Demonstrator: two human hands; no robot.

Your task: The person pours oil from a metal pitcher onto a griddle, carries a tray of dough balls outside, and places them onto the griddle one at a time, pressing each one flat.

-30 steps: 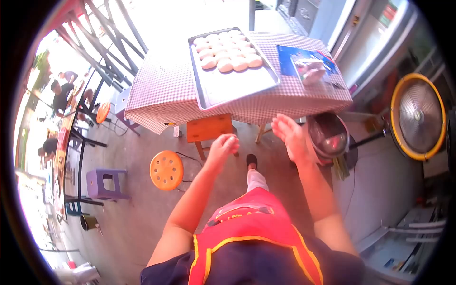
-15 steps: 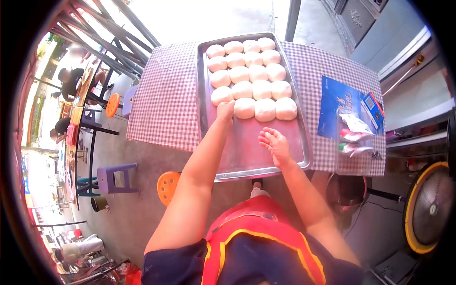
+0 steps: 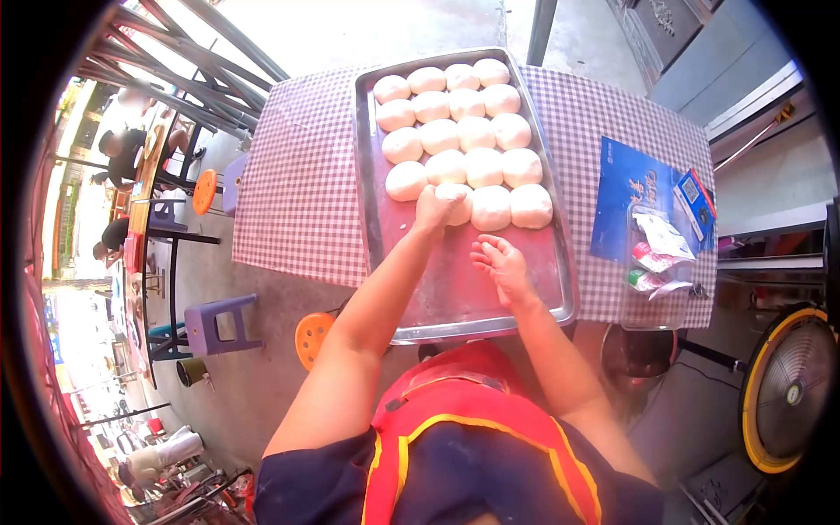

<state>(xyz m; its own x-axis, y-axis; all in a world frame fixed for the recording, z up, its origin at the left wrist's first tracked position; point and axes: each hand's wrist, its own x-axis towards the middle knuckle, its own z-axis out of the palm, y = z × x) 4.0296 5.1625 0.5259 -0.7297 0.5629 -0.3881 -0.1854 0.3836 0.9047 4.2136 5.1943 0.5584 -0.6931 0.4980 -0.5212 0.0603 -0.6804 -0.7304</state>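
A metal baking tray (image 3: 455, 297) holds several rows of round, pale dough balls (image 3: 440, 136). My left hand (image 3: 435, 210) is at the near row, with its fingers closed over the left side of the end dough ball (image 3: 457, 206), hiding part of it. Below the same row, my right hand (image 3: 500, 269) hovers over the bare part of the tray, fingers apart and holding nothing. A tiny white bit of dough (image 3: 402, 227) lies on the tray, left of my left hand.
A checked cloth (image 3: 297, 175) covers the table. On its right lie a blue printed sheet (image 3: 617, 201), a QR-code card (image 3: 696, 203) and a clear container (image 3: 652, 302) with packets. A fan (image 3: 792, 389) stands at right; stools (image 3: 219, 325) and seated people (image 3: 122, 157) are at left.
My left hand has moved right, from beside the end dough ball onto it. My right hand stays nearly in place. The view has shifted slightly.
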